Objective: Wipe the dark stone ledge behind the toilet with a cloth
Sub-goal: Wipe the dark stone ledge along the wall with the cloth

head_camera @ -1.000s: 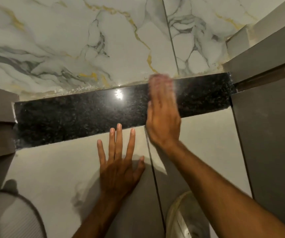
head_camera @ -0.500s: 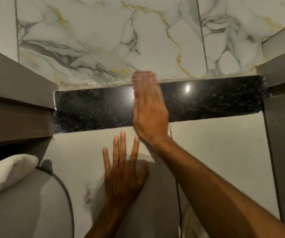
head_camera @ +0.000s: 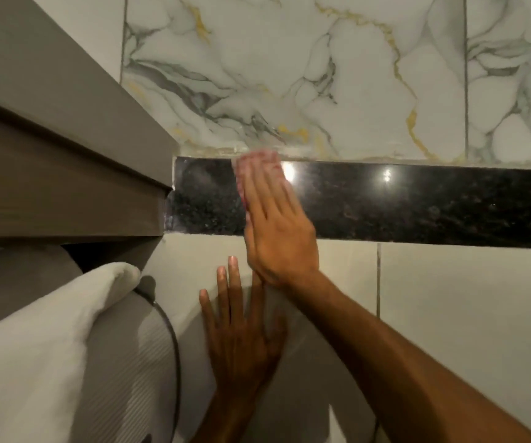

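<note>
Leftward went the right hand [head_camera: 277, 228] along the dark stone ledge [head_camera: 417, 206]; half a sec earlier it sat nearer the middle, now it was close to the ledge's left end by the grey cabinet [head_camera: 65, 174]; fingers flat and together, pressing a pinkish cloth [head_camera: 257, 159], blurred, only its edge showing past the fingertips at the back edge of the ledge; left hand [head_camera: 241, 340] stayed splayed flat on the pale tile wall [head_camera: 449, 314] below, holding nothing, approx. same spot; white towel [head_camera: 49, 346] lay at lower left; I'd judge the pass nearly complete, w/ just the left corner remaining.
</note>
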